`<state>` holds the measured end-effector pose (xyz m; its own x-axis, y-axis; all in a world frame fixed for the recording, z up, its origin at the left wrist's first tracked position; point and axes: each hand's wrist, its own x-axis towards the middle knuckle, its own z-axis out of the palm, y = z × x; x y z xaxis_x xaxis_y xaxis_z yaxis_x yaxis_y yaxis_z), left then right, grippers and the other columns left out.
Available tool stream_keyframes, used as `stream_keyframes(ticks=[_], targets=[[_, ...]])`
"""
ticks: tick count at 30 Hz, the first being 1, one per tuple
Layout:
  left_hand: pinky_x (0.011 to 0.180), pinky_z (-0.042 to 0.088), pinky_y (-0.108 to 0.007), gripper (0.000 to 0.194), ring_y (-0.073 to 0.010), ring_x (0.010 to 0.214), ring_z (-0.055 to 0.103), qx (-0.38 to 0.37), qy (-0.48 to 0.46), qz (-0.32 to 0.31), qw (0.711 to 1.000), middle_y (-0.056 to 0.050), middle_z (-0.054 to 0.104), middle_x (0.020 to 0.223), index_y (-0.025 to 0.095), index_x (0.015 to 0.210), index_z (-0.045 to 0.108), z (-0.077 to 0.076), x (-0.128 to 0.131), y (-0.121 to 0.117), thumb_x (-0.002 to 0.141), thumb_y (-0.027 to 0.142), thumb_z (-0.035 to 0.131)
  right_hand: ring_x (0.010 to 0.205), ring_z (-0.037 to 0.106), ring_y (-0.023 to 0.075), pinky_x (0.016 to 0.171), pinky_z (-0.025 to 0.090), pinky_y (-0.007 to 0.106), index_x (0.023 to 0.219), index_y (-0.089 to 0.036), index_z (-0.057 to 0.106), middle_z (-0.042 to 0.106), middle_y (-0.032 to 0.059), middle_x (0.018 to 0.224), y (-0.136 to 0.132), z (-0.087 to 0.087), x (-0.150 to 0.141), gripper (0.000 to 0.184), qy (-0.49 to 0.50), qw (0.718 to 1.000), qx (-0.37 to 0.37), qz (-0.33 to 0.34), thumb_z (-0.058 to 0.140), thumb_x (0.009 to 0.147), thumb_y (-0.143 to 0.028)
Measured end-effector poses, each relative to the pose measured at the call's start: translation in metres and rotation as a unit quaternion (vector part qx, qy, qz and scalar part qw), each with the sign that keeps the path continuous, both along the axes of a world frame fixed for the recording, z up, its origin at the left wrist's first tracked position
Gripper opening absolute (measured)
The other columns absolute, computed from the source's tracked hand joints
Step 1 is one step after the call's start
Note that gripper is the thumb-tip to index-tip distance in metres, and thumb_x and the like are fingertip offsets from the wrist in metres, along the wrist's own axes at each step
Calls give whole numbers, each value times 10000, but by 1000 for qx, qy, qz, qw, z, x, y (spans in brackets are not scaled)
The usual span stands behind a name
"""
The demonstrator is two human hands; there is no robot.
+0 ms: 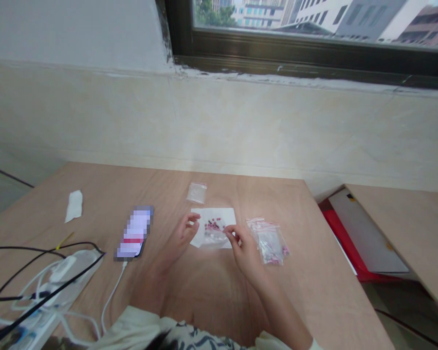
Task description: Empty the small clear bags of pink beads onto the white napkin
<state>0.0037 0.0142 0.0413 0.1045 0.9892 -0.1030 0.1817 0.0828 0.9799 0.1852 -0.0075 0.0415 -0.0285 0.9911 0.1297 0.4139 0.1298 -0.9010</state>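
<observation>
A white sheet of paper (222, 214) lies on the wooden table, with several small pink, red and dark beads (214, 224) scattered on it. On the paper's near half, just below the beads, rests a clear plastic bag (214, 237). My left hand (187, 228) hovers by the paper's left edge, fingers apart and holding nothing. At the right edge, the thumb and forefinger of my right hand (240, 241) are pinched together close to the beads; whatever is between them is too small to make out.
Right of the paper lies a pile of small zip bags (270, 243) with pink contents. Another zip bag (196, 193) sits behind it. To the left are a phone (135, 232) on a white cable, a white scrap (74, 206) and a power strip (67, 277) with tangled cords.
</observation>
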Motion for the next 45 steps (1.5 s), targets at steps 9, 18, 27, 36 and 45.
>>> stream_keyframes(ticks=[9,18,27,36,45], targets=[[593,365,-202,201,-121,630,476,28,48,-98,994,12,520,625,161,652,550,1,9,-3,746,323,478,663,490,141,591,379,243,806,-181,535,556,25,739,1,-5,1,188,66,995,-72,-14,467,747,-346],[622,364,-209,191,-122,632,476,54,55,-103,992,12,525,625,161,636,547,2,16,-7,744,304,481,555,436,115,536,340,221,580,-183,459,461,-24,555,1,-6,-2,177,98,991,-87,-19,486,703,-308],[583,353,-200,220,-112,608,440,40,34,-133,990,23,474,606,156,622,512,2,20,-8,762,313,448,640,472,130,603,364,234,666,-180,492,515,-3,653,-3,-2,-12,220,124,985,-118,29,473,723,-391],[612,368,-207,215,-125,668,468,9,34,-163,986,16,500,661,156,699,542,-1,25,-12,773,327,433,548,429,112,538,328,226,560,-167,488,478,-18,543,-1,-8,-14,246,144,981,-128,-5,548,658,-384],[607,354,-205,236,-111,652,451,-15,9,-149,989,21,478,650,145,678,514,-8,18,-7,779,338,423,483,348,73,502,266,208,505,-169,404,393,-58,484,3,-9,-10,327,279,941,-188,-17,590,621,-411]])
